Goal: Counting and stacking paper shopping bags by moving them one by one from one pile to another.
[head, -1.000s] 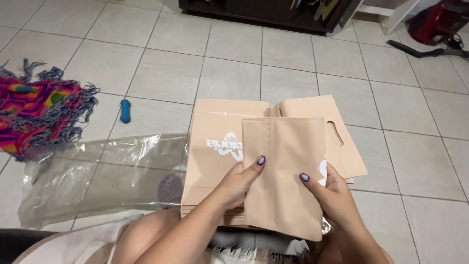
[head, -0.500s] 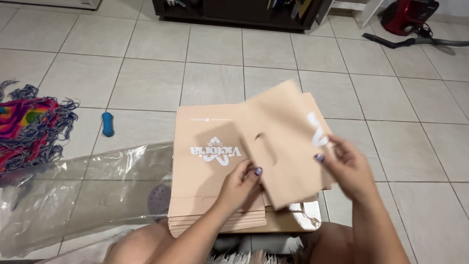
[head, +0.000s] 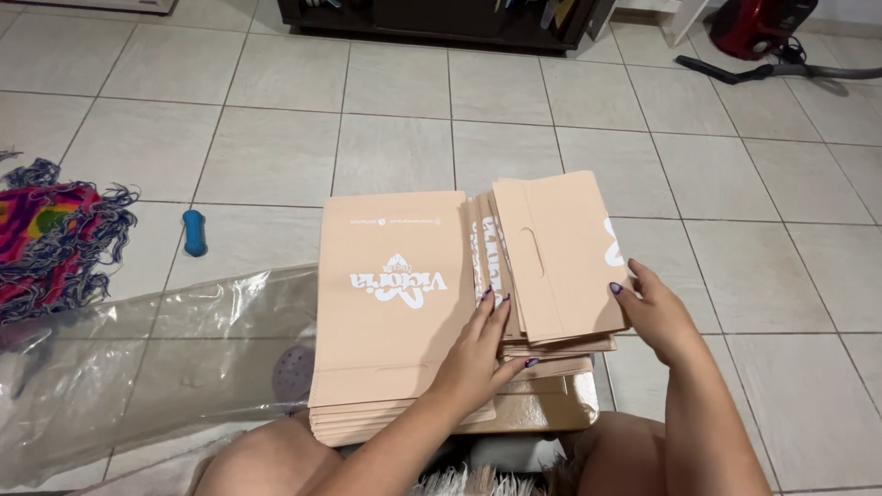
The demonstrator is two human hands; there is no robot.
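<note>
Pale floor tiles (head: 395, 147) fill the frame, and at centre right a folded peach paper bag (head: 562, 253) lies atop a fanned pile, its long axis running up the frame, tilted slightly left. The right hand (head: 654, 310) touches its lower right edge, fingers loosely apart, while the left hand (head: 480, 354) rests fingers spread between it and the flat bag stack (head: 390, 312) at centre; clear plastic wrap (head: 138, 367) lies lower left.

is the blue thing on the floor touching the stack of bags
No, the small blue object lies on the tile floor well to the left of the peach paper bag stack, with bare tile between them.
</note>
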